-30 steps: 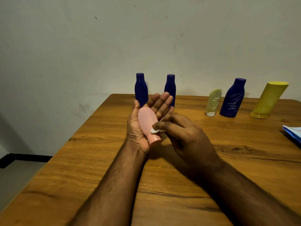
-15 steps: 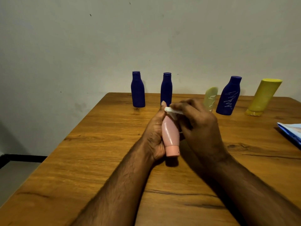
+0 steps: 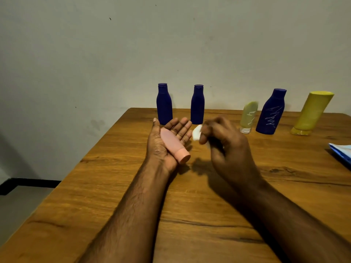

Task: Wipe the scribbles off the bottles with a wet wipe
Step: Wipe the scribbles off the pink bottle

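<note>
Left hand (image 3: 171,141) lay palm up with fingers straight, cradling a pink bottle (image 3: 173,144) whose cap pointed near and right. Half a second before, that bottle had stood upright between both hands under the wipe; now the right hand (image 3: 226,147), pinching the folded wet wipe (image 3: 197,132), had drawn off to the bottle's right. No scribble showed on the pink side turned up, suggesting this one was done. Far right on the table (image 3: 117,186), a marked blue bottle (image 3: 270,112) and a marked pale tube (image 3: 248,116) waited.
</note>
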